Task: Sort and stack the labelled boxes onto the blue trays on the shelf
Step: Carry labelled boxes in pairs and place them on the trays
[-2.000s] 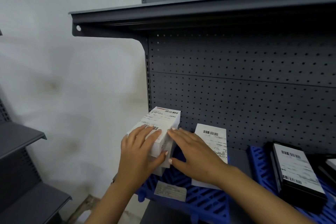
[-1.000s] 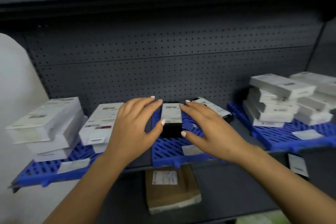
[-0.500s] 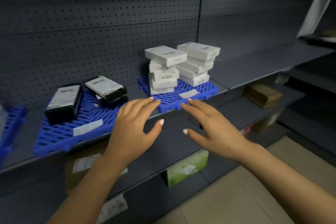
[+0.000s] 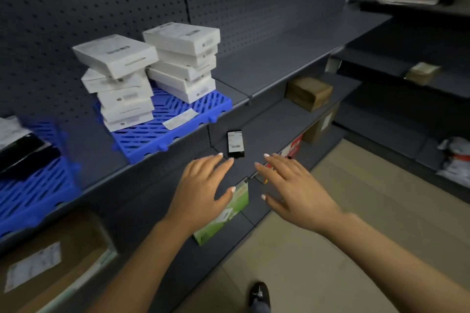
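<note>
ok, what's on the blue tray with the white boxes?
On the blue tray: two stacks of white boxes, five in the left, about four in the right, plus a loose paper label lying near its front edge. The tray surface under the stacks is covered.

1. There is a single view, from a wide-angle camera worn on the person's head.
2. It looks forward and down, angled to the right along the dark shelf (image 4: 292, 58).
3. Both hands reach out from the bottom edge into mid-frame: left hand (image 4: 201, 185), right hand (image 4: 292, 185); they are close to the lens.
4. The blue tray (image 4: 178, 132) lies just beyond them, upper left.
5. The floor (image 4: 330, 249) fills the lower right, with a shoe (image 4: 259, 292) at the bottom edge.
</note>
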The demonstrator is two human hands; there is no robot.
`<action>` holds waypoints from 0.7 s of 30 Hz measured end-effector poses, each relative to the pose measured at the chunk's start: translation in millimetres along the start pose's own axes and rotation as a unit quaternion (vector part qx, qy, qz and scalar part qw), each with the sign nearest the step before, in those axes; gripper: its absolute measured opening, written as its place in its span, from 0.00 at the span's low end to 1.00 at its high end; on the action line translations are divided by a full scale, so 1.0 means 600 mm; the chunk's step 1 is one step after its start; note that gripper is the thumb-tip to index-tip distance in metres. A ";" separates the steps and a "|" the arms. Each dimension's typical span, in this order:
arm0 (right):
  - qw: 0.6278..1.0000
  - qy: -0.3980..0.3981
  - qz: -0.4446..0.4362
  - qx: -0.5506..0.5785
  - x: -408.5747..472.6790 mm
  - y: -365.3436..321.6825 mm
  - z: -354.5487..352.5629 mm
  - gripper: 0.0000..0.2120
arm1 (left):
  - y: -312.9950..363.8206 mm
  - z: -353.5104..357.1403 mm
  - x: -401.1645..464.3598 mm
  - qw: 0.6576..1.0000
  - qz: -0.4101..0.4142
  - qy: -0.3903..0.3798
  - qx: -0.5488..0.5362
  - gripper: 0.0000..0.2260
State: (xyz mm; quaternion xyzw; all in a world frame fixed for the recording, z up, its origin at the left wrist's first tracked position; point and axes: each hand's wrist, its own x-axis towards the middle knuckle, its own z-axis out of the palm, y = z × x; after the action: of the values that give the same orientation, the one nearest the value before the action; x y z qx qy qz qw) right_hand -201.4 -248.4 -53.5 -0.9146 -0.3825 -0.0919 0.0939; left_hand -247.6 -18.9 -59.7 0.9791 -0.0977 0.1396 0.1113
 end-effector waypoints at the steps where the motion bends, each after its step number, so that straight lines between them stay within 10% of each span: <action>1: 1.000 -0.006 0.009 -0.004 0.007 0.019 0.011 0.31 | -0.005 0.024 0.018 1.000 -0.003 -0.019 0.003 0.26; 21: 0.982 -0.181 0.037 0.031 0.164 0.387 0.120 0.31 | -0.034 0.258 0.280 0.977 -0.107 -0.174 -0.064 0.33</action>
State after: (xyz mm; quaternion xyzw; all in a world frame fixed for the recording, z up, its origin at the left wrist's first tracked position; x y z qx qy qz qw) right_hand 39.7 -323.9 -123.0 -0.9262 -0.3619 0.0907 0.0546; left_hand -45.7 -64.5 -158.7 0.9840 -0.0185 -0.0521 0.1693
